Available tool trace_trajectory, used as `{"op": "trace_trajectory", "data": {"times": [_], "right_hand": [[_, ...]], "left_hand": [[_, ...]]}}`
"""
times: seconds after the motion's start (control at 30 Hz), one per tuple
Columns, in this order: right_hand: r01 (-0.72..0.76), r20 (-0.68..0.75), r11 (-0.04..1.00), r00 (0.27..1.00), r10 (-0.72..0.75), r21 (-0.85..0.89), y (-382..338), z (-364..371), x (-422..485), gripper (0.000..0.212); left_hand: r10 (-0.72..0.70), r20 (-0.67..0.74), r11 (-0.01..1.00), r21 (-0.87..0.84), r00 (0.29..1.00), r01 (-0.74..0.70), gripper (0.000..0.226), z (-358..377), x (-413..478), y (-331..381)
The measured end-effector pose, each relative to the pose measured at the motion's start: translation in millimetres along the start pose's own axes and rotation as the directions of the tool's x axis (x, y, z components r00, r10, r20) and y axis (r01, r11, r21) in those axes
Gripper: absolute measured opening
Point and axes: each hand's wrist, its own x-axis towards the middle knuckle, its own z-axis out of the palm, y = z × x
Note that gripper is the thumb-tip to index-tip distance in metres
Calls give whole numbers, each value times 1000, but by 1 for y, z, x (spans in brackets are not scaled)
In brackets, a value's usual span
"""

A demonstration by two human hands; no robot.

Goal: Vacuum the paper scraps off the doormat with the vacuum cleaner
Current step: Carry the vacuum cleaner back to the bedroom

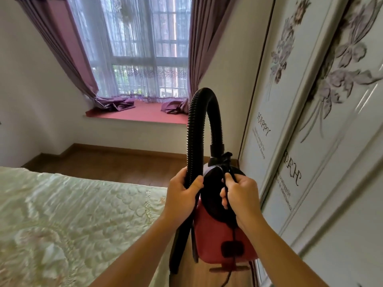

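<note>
Vacuum cleaner (223,241) (hose (192,141) too) in both hands

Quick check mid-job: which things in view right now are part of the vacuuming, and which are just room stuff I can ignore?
Part of the job:
- vacuum cleaner, red body, carried above the floor
- black hose, gripped by the left hand
- right hand, closed on the vacuum's black top

Not in view: doormat, paper scraps.

Just lying about:
- bed
- curtains
- window seat
- wardrobe doors

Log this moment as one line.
left hand: grips hose | right hand: holds vacuum cleaner handle | vacuum lifted | doormat, scraps: not in view
</note>
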Motion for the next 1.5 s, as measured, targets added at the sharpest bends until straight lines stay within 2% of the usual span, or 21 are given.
{"op": "trace_trajectory", "data": {"times": [0.1, 0.27, 0.33, 0.4, 0.93, 1.23, 1.5], "right_hand": [[29, 4, 999, 1000, -29, -25, -8, -1, 47, 37], [59, -3, 998, 998, -59, -31, -22, 2, 110, 35], [62, -14, 997, 998, -63, -37, -24, 6, 132, 34], [57, -36, 998, 998, -58, -40, -24, 12, 154, 34], [33, -208, 999, 977, -39, -32, -38, 75, 337, 31], [-12, -213, 1000, 977, 12, 0, -9, 78, 457, 31], [-54, -166, 998, 984, 58, 25, 20, 59, 583, 33]], "left_hand": [[-18, -10, 1000, 20, 1000, 18, 6, 15, 38, -11], [-13, 14, 1000, -3, 1000, 13, 20, 32, 92, -26], [2, 20, 1000, -17, 1000, -2, 15, 35, 115, -36], [9, 31, 999, -32, 999, -8, 5, 37, 138, -48], [58, 185, 984, -175, 981, -25, 7, 46, 348, -138], [18, 214, 993, -114, 977, 6, 5, 79, 439, -202], [-88, 202, 995, -29, 975, 96, 10, 140, 530, -263]]}}
